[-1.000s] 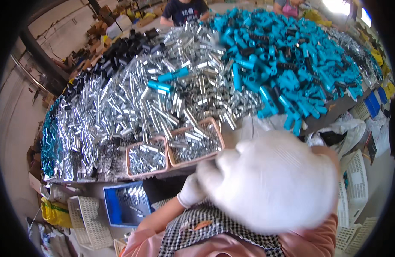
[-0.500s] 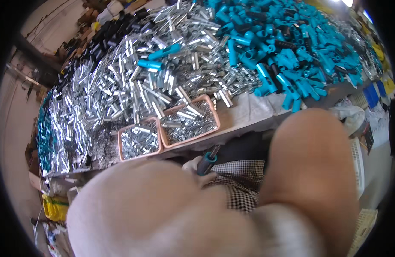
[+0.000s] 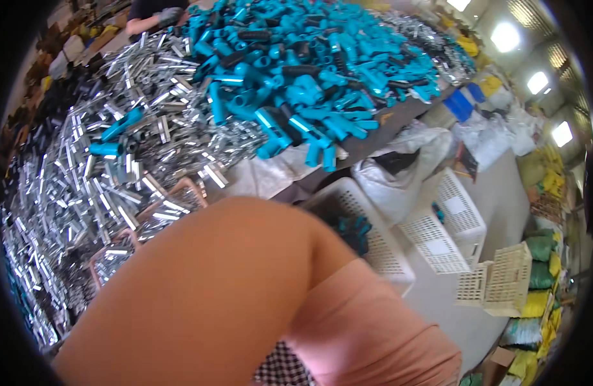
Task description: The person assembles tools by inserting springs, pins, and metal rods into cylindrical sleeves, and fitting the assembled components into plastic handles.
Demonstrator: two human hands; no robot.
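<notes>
My bare, bent arm [image 3: 200,283], most likely the right, fills the lower middle very close up, with a pink sleeve [image 3: 367,328] on it. Neither of my hands shows; the arm or the picture's edge hides them. Beyond the arm, a heap of shiny metal tubes [image 3: 77,167] spreads over the left of the table. Teal tubular plastic parts [image 3: 303,90], mixed with some black ones, lie heaped beside it. Two pinkish trays of small metal parts are partly covered by my arm; the rim of one tray [image 3: 200,191] shows.
Another person's gloved hand [image 3: 171,16] rests at the far edge. White plastic crates [image 3: 438,248] stand on the floor to the right, the nearest holding dark and teal parts. A white sack [image 3: 399,186] sits by the table. Yellow and green sacks line the far right.
The view has swung right, bringing crates and floor into sight. The gloved fingers around a teal-and-black handle have gone out of sight, and the bare arm now covers the trays.
</notes>
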